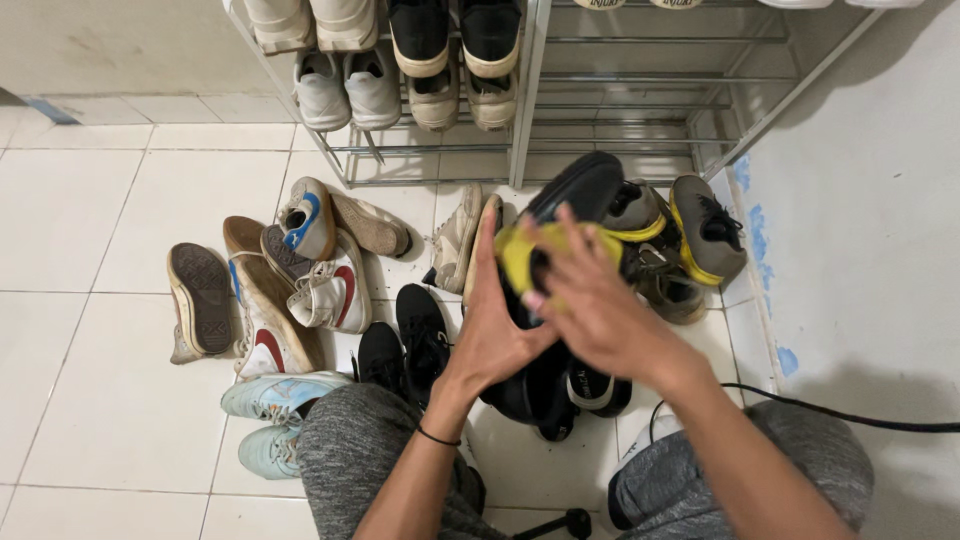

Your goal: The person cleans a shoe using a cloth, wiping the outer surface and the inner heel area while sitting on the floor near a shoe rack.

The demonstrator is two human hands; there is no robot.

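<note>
A black shoe with a yellow lining is held up in the air above the floor, just in front of the shoe rack, its dark sole turned up and away from the camera. The left hand cups it from the left side, fingers stretched up along the yellow part. The right hand is laid across its near side with fingers curled around it — both are closed on the shoe, though how tightly is hard to tell from this angle.

Below the hands lie other black shoes, and to the right a pair of grey shoes with yellow trim rests against the wall. Further left, white sneakers with red and blue marks lie in a loose heap, one brown-soled shoe turned on its side, and pale blue sneakers sit beside the person's grey-trousered knee.

The floor is of white tiles. The metal rack carries white and beige pairs on its left half — the right half shows bare bars. A black cable runs along the right.
</note>
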